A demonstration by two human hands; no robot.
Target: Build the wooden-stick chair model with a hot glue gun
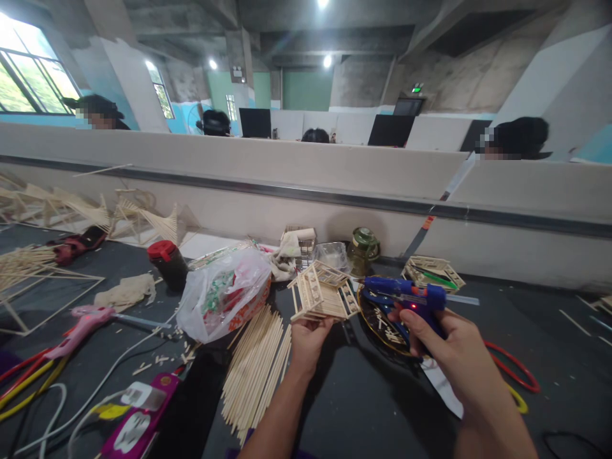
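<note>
My left hand (308,341) is closed on the lower edge of a small wooden-stick model house (320,293), raised above the dark table and tilted. In my right hand (447,341) is a blue hot glue gun (406,292), its nozzle pointing left at the model's right side, with a small gap between them. A clear glue stick (463,299) juts from the gun's back, and a red light glows on its body. Under the gun lies a round tray (370,325) with short stick pieces and a blue-handled tool, partly hidden. A bundle of thin wooden sticks (253,376) lies left of my left forearm.
Left stand a pink glue gun (83,325), a purple power strip (138,417) with cables, a plastic bag (224,293) and a red-lidded bottle (167,262). A green jar (364,248) and another stick model (433,273) sit by the partition (287,166). Several people sit beyond it.
</note>
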